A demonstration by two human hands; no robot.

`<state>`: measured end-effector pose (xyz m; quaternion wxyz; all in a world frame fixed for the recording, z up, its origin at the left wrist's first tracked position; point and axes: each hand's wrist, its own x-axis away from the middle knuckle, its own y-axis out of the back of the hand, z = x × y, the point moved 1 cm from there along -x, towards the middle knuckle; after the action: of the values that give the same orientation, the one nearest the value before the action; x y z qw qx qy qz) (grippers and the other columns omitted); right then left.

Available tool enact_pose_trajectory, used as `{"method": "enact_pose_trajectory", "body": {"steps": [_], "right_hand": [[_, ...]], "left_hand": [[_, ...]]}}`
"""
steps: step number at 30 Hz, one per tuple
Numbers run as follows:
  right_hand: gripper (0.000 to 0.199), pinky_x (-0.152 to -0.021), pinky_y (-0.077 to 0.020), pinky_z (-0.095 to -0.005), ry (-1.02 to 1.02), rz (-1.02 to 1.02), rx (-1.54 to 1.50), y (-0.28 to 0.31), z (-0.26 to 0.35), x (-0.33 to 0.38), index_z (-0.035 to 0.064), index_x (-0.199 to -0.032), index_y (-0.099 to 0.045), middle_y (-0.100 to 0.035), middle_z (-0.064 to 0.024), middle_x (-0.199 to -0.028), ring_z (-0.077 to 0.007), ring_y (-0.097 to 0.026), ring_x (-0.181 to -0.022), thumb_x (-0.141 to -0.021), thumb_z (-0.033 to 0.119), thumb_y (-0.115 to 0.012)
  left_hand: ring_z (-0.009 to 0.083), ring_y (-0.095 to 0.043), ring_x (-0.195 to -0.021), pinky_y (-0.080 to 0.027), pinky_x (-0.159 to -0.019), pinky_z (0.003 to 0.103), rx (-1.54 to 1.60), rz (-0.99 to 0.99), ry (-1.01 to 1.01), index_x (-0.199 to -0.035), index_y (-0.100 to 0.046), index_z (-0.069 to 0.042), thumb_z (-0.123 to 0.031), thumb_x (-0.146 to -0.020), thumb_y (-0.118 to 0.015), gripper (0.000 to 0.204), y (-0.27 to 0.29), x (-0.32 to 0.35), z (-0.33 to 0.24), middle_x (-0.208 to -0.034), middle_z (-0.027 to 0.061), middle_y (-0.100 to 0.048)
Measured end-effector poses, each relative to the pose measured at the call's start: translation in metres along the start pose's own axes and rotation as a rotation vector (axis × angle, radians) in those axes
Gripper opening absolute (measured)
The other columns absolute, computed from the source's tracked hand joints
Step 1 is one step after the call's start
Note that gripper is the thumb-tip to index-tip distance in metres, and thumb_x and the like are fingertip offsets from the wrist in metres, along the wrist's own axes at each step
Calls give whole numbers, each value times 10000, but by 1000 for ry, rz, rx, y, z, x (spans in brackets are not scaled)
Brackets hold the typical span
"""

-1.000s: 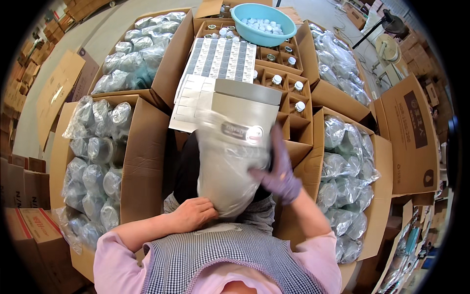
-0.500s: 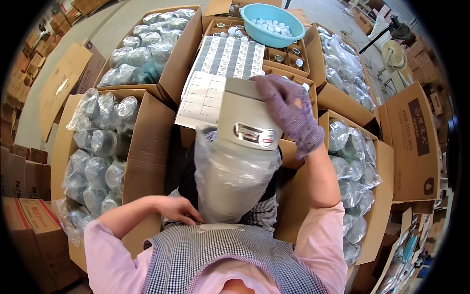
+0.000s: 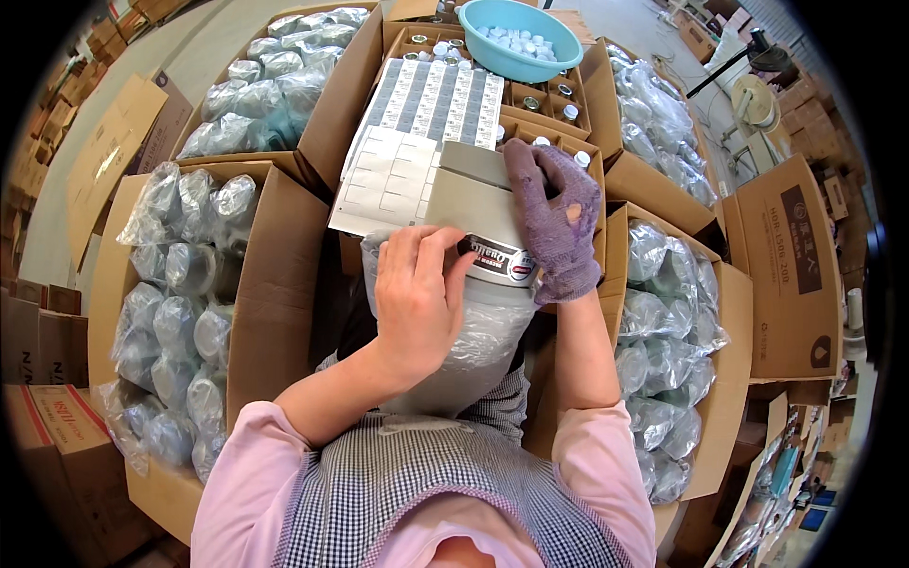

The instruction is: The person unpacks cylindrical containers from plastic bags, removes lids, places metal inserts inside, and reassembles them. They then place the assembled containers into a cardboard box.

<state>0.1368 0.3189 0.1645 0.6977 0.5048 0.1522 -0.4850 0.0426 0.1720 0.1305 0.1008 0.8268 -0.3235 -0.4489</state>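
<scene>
A tall grey thermos jug [image 3: 478, 204] leans away from me between my legs, its lower part inside a clear plastic bag [image 3: 473, 346]. On its side is a dark, rounded label [image 3: 497, 260]. My bare left hand [image 3: 417, 293] lies over the jug's left side, thumb and finger pinched together at the label's left end. My right hand [image 3: 561, 218], in a worn purple knit glove, grips the jug's upper right side. Just beyond the jug lie sheets of stickers [image 3: 440, 104], one largely bare white [image 3: 383, 185].
Open cartons of plastic-wrapped bottle-like pieces stand at left [image 3: 270, 284], far left [image 3: 346, 104], right [image 3: 729, 360] and far right [image 3: 653, 189]. Ahead, a light-blue basin [image 3: 521, 71] of white caps rests on a divided carton [image 3: 578, 123]. Closed boxes [image 3: 71, 454] stand at lower left.
My left hand has risen from my lap to the jug's label. My right hand has slid from the jug's top onto its side, and the jug has shifted slightly.
</scene>
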Motion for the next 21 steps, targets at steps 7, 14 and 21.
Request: {"method": "enact_pose_trajectory", "body": {"steps": [7,14,21], "right_hand": [[206,-664,-474,-401,-89,-100,-57,-1,9,-2,33,-846,-716,-651,-130,-733,-308,-613,-687,-892,229,-670],[202,-649,-469,-401,-158,-46,-56,1,8,-4,30,-854,-710,-638,-122,-714,-313,-611,-681,-893,221,-659],[255,-746,-484,-301,-465,-79,-244,25,-13,14,-18,-937,-708,-679,-112,-819,-162,-620,-779,-949,220,-619]], "left_hand": [[292,-575,-743,-479,-673,383,3,45,67,-956,-566,23,81,-838,-649,155,-3,-4,-4,-876,142,-559],[312,-525,-769,-460,-706,388,242,258,-113,-935,-517,3,80,-847,-594,140,8,8,-31,-862,151,-510],[112,-570,-794,-483,-711,247,918,323,341,-963,-547,-44,57,-902,-608,132,69,-16,30,-877,33,-590]]}}
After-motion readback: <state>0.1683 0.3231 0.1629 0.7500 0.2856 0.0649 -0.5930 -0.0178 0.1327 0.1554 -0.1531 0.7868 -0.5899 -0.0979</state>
